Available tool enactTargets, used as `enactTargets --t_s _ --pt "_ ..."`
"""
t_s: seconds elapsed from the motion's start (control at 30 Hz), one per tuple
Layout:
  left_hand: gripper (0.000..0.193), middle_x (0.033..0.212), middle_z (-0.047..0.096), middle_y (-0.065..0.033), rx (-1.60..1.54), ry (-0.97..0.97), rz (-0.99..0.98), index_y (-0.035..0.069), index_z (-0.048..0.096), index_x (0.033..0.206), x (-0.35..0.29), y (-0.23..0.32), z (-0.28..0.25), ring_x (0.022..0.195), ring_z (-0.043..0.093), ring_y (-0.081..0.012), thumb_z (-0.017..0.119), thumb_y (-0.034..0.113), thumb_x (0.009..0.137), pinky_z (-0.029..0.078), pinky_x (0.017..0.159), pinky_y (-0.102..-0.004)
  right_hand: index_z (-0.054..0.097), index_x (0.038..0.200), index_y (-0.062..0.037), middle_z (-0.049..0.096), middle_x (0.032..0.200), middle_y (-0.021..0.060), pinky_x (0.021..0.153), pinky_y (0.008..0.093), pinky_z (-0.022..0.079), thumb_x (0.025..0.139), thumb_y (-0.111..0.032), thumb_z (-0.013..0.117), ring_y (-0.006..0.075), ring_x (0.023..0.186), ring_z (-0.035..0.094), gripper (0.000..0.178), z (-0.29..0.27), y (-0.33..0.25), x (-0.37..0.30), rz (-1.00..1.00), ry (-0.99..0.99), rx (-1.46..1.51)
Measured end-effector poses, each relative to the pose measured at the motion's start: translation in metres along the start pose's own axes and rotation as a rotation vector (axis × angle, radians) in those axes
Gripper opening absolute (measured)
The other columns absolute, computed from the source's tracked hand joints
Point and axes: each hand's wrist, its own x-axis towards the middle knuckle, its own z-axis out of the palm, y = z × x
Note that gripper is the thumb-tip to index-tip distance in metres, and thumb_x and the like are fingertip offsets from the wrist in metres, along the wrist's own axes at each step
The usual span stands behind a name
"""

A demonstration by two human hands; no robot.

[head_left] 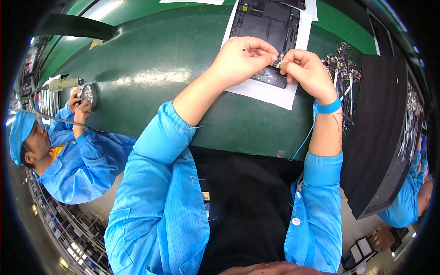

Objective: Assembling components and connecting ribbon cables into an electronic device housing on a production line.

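A black tablet-like device housing [263, 28] lies open at the far side of the table, its inner frame and parts facing up. My left hand [240, 59] reaches over its left edge, thumb and forefinger pinched together. My right hand [309, 73] comes in over its right edge, also in a pinch. Between the two sets of fingertips is a small part with shiny metal bits [277, 64], just above the housing; its exact kind is too small to tell. A blue wrist strap [327, 106] circles my right wrist, with a thin cord hanging from it.
White paper [279, 97] lies under the housing on the green table [183, 105]. Right of it is a heap of small cables with connectors [346, 68], beside a black bin [371, 133]. At left, a co-worker in blue [73, 156] handles a round object [89, 95].
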Motion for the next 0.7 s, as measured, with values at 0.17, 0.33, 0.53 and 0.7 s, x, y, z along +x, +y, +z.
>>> enactTargets --t_s 0.17,0.33,0.53,0.7 --pt "0.019 0.093 0.080 -0.0023 0.042 0.002 0.022 0.001 0.086 0.114 0.0003 -0.0041 -0.0021 0.079 0.069 -0.0046 0.083 0.014 0.100 0.058 0.070 -0.0241 0.076 0.101 0.0006 0.078 0.091 0.0044 0.071 0.0241 0.056 0.098 -0.010 0.072 0.0090 0.077 0.069 0.012 0.0014 -0.0007 0.0004 0.016 -0.003 0.003" --pt "0.019 0.097 0.082 -0.0027 0.047 0.003 0.041 0.001 0.084 0.119 0.0021 -0.0035 -0.0023 0.080 0.071 -0.0063 0.080 0.012 0.103 0.059 0.071 -0.0227 0.078 0.108 0.0022 0.080 0.096 0.0049 0.072 0.0249 0.058 0.100 -0.008 0.072 0.0088 0.080 0.071 0.015 0.0000 0.0022 0.0008 -0.036 0.000 -0.018" --pt "0.020 0.098 0.082 -0.0046 0.041 -0.010 0.050 0.000 0.083 0.120 0.0020 0.0001 -0.0042 0.083 0.074 -0.0086 0.079 0.011 0.104 0.061 0.075 -0.0246 0.079 0.113 0.0034 0.082 0.100 0.0050 0.072 0.0241 0.058 0.104 -0.010 0.075 0.0078 0.081 0.071 0.017 0.0000 0.0016 0.0008 -0.039 0.016 -0.016" --pt "0.019 0.098 0.083 -0.0074 -0.055 -0.036 -0.008 -0.002 0.083 0.118 0.0016 -0.0005 -0.0052 0.082 0.075 -0.0100 0.079 0.010 0.103 0.064 0.077 -0.0269 0.079 0.114 0.0032 0.081 0.099 0.0037 0.070 0.0236 0.056 0.104 -0.012 0.078 0.0067 0.079 0.070 0.018 -0.0005 -0.0009 -0.0016 -0.030 -0.002 -0.027"
